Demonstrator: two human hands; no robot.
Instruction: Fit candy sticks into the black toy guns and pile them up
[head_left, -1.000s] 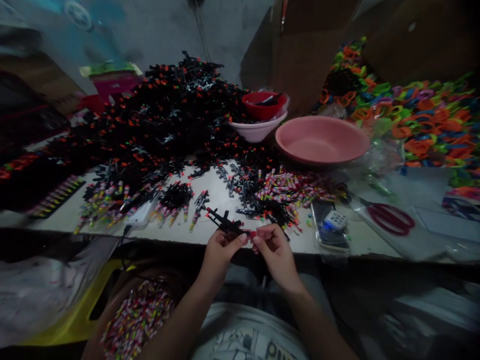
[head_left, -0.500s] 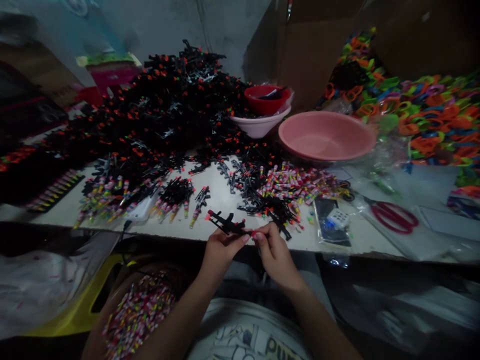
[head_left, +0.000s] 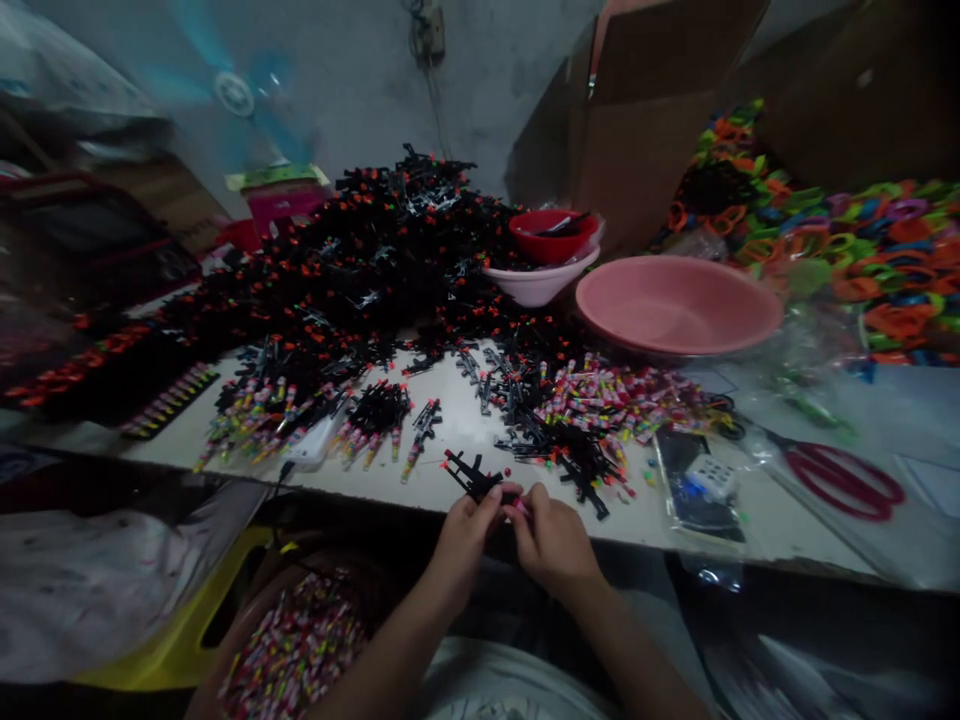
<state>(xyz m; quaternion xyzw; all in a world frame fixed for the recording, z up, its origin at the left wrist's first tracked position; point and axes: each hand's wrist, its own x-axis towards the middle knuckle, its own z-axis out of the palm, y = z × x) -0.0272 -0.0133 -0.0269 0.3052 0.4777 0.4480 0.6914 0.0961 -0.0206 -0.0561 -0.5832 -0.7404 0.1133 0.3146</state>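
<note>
At lower centre, the left hand point(head_left: 463, 535) is pinching a toy gun point(head_left: 475, 480), seemingly steadying it while the right hand point(head_left: 556, 540) is gripping a pink piece point(head_left: 520, 508) at its end.

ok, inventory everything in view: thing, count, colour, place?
Plastic toy gun: 1, black, between the hands
Small piece: 1, pink, at gun's near end
Toy-gun heap: many, black and orange, table back
Striped tubes: many, pink and yellow, across table
Round bowl: 1, red, in pale-pink bowl, back
Round basin: 1, pink, right of bowls
Looped plastic pieces: many, multicoloured, far right
Scissors: 1, red-handled, front right
Dotted block: 1, white, left of scissors
Fan: 1, blue, back left
Cardboard box: 1+, brown, back
Tub: 1, brownish, below table
Plastic stool: 1, yellow, lower left
Table: 1, white, centre
Left hand: 1, bare, on gun
Right hand: 1, bare, on pink piece
</note>
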